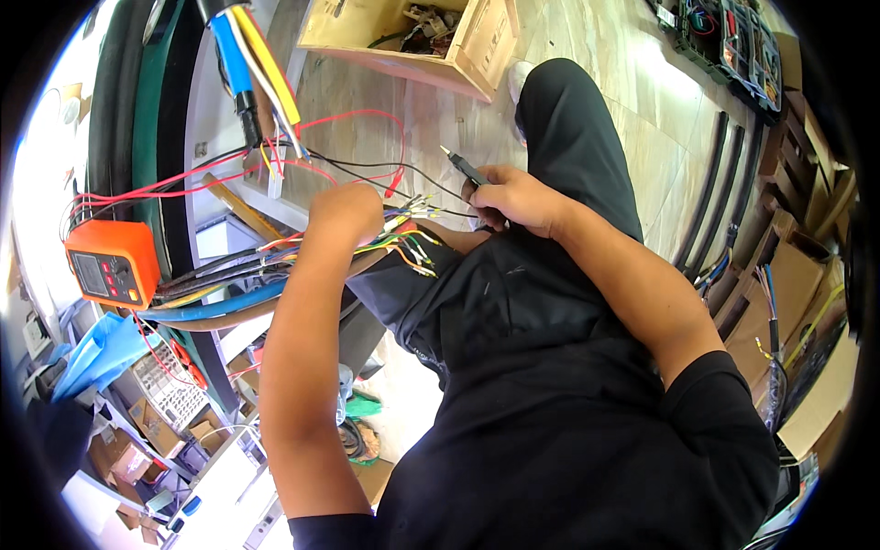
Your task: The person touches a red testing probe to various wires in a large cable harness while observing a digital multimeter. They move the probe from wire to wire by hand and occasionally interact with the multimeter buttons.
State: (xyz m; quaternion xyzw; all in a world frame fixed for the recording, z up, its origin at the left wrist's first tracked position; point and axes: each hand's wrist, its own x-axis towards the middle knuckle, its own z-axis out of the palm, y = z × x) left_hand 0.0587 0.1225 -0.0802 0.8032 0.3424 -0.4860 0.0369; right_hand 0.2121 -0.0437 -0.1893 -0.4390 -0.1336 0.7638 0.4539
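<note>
My left hand (348, 211) is closed beside a bundle of multicolored wires with bare or ferruled ends (408, 243); what is in its fingers is hidden. My right hand (504, 202) grips a black test probe (463, 163) with its slim tip pointing up and left, above my thigh. An orange meter (112, 264) sits at the left, with red and black leads (183, 183) running toward the middle. A thick cable end with blue, yellow and white cores (236, 64) hangs at the upper left.
A wooden crate (440, 69) with tangled items stands ahead. An open tool case (733, 46), black cables (706, 192) and cardboard (784, 321) lie at the right. A dark green frame (151, 128) stands at the left; boxes (156, 426) and a blue sheet (105, 357) are behind it.
</note>
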